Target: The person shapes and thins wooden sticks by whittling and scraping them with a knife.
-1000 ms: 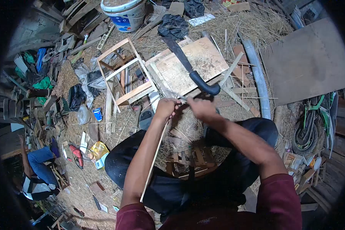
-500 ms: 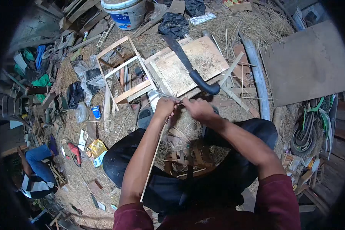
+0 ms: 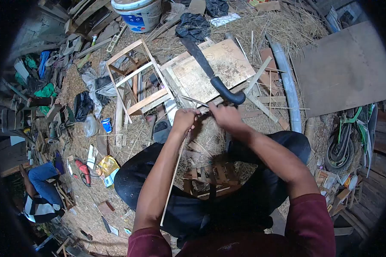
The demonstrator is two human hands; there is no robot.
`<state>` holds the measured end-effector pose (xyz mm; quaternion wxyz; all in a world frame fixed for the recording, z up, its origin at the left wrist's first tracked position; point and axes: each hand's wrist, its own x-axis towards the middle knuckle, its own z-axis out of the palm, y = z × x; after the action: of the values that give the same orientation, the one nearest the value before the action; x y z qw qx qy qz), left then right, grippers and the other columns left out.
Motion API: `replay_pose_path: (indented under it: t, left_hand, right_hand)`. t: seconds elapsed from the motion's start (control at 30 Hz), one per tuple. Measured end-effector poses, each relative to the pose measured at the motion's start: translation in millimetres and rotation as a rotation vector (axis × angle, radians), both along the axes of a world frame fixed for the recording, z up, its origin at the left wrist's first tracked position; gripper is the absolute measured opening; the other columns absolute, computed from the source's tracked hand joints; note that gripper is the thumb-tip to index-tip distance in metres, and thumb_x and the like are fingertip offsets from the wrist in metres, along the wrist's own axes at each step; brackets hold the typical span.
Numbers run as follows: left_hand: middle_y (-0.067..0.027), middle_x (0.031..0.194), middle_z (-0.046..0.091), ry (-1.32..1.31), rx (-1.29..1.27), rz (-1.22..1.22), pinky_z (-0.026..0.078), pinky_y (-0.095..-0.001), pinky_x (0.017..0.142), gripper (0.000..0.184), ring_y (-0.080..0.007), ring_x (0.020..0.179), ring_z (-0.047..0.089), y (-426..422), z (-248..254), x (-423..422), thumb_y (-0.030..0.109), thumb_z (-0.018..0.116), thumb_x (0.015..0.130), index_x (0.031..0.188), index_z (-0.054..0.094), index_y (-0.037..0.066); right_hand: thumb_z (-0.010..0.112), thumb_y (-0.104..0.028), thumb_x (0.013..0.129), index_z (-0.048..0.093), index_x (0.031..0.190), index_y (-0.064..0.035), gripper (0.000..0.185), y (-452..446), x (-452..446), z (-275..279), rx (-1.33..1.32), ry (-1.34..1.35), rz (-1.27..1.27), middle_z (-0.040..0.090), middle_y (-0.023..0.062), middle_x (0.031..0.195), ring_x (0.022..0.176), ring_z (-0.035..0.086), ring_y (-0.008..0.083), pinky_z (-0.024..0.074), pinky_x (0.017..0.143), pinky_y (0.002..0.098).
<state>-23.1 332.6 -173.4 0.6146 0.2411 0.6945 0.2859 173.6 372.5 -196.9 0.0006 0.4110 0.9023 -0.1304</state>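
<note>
My left hand [image 3: 184,120] is closed around a long, thin wooden strip [image 3: 172,186], which runs back along my forearm toward my lap. Close beside it, my right hand [image 3: 227,116] grips a slim knife [image 3: 194,101]; its grey blade points away to the left and its handle is hidden in my fingers. The strip's far end is hard to see between the hands. Just beyond them, a machete [image 3: 204,65] with a curved black handle lies across a wooden board [image 3: 227,60].
Left of the board is a wooden frame [image 3: 146,101]. A white bucket [image 3: 146,19], blue cup [image 3: 107,125] and red power tool [image 3: 83,172] lie farther out. A grey pole [image 3: 286,81] and flat sheet [image 3: 343,70] are at right. Another person's leg [image 3: 45,180] shows at left.
My right hand has shifted a little right and up, away from my left hand, and the blade has moved with it. My left hand stays nearly in place on the strip.
</note>
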Motion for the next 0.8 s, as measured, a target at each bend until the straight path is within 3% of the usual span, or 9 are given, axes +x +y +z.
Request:
replay_pose_path:
  t: [0.1, 0.23, 0.33, 0.43, 0.47, 0.57, 0.6, 0.7, 0.8]
  left_hand:
    - [0.0012, 0.062, 0.055, -0.002, -0.021, 0.014, 0.028, -0.0253, 0.035, 0.024, -0.0079, 0.039, 0.04, 1.4, 4.7, 4.2, 0.014, 0.05, 0.094, 0.097, 0.072, 0.003]
    - [0.0012, 0.062, 0.055, 0.011, -0.017, 0.039, 0.028, -0.0257, 0.035, 0.023, -0.0082, 0.039, 0.041, -3.6, 2.6, 1.5, 0.015, 0.052, 0.093, 0.094, 0.072, 0.003]
    - [0.0009, 0.061, 0.055, 0.04, -0.023, 0.03, 0.028, -0.0258, 0.035, 0.022, -0.0082, 0.039, 0.041, -0.2, 9.9, 5.8, 0.014, 0.053, 0.093, 0.09, 0.072, 0.003]
    - [-0.0005, 0.061, 0.056, 0.013, -0.006, 0.042, 0.029, -0.0261, 0.035, 0.023, -0.0087, 0.039, 0.044, -2.5, 5.9, 5.1, 0.014, 0.051, 0.092, 0.089, 0.072, 0.003]
    - [-0.0011, 0.062, 0.058, -0.005, -0.002, 0.022, 0.031, -0.026, 0.035, 0.024, -0.0092, 0.039, 0.045, -0.5, 2.3, 3.1, 0.013, 0.05, 0.091, 0.091, 0.072, 0.003]
    - [-0.0016, 0.063, 0.059, 0.019, -0.016, 0.014, 0.032, -0.0258, 0.035, 0.025, -0.0096, 0.039, 0.046, 1.5, 7.3, 7.8, 0.012, 0.048, 0.091, 0.093, 0.072, 0.003]
    - [-0.0015, 0.063, 0.059, 0.049, -0.034, 0.016, 0.032, -0.0257, 0.035, 0.025, -0.0095, 0.039, 0.046, -1.6, 9.8, 6.7, 0.012, 0.048, 0.091, 0.093, 0.072, 0.003]
    - [-0.0014, 0.063, 0.059, -0.016, 0.019, 0.025, 0.032, -0.0258, 0.035, 0.026, -0.0094, 0.04, 0.046, 1.3, 4.1, 3.4, 0.012, 0.048, 0.091, 0.093, 0.072, 0.003]
    - [-0.0014, 0.063, 0.059, -0.013, 0.01, 0.038, 0.032, -0.0263, 0.035, 0.027, -0.0094, 0.041, 0.047, 1.6, 0.7, 6.5, 0.011, 0.047, 0.091, 0.092, 0.072, 0.002]
  right_hand:
    - [0.052, -0.015, 0.092, 0.05, 0.112, -0.0085, 0.021, -15.6, -5.7, -1.2, 0.085, 0.095, 0.141, 0.064, 0.0122, 0.068, 0.058, 0.068, 0.0325, 0.0524, 0.048, 0.0462]
    - [0.05, -0.015, 0.092, 0.05, 0.113, -0.0097, 0.022, -2.7, -1.2, -2.0, -0.063, 0.075, 0.064, 0.065, 0.0129, 0.07, 0.06, 0.069, 0.0334, 0.053, 0.051, 0.0487]
    - [0.05, -0.016, 0.093, 0.049, 0.109, -0.009, 0.017, -15.1, -7.6, 1.7, 0.074, 0.081, 0.154, 0.067, 0.0142, 0.073, 0.064, 0.071, 0.0332, 0.0531, 0.051, 0.0487]
    - [0.05, -0.014, 0.092, 0.051, 0.104, -0.0087, 0.013, 3.5, 0.3, 6.9, -0.019, 0.031, -0.023, 0.063, 0.0124, 0.069, 0.06, 0.068, 0.0333, 0.0529, 0.05, 0.0465]
    - [0.051, -0.017, 0.094, 0.05, 0.112, -0.0084, 0.02, 2.4, -0.4, 8.9, -0.076, -0.025, 0.014, 0.068, 0.0161, 0.078, 0.067, 0.071, 0.0335, 0.0555, 0.055, 0.0472]
    - [0.05, -0.016, 0.095, 0.049, 0.112, -0.0082, 0.019, -14.3, -8.3, 9.6, 0.009, 0.039, 0.154, 0.068, 0.0163, 0.079, 0.067, 0.071, 0.0343, 0.0568, 0.056, 0.0462]
    - [0.049, -0.016, 0.095, 0.049, 0.109, -0.0079, 0.017, -6.8, -6.7, 6.7, -0.143, 0.006, 0.05, 0.068, 0.0162, 0.078, 0.066, 0.071, 0.0344, 0.0564, 0.056, 0.0469]
    - [0.048, -0.016, 0.095, 0.048, 0.109, -0.0081, 0.016, 3.0, -1.6, 7.8, -0.129, -0.02, -0.013, 0.068, 0.0162, 0.077, 0.065, 0.071, 0.0361, 0.0547, 0.054, 0.0485]
    - [0.047, -0.015, 0.096, 0.048, 0.108, -0.0085, 0.013, -12.5, -8.9, 6.1, -0.005, 0.035, 0.11, 0.068, 0.0161, 0.076, 0.064, 0.07, 0.0369, 0.0548, 0.053, 0.0472]
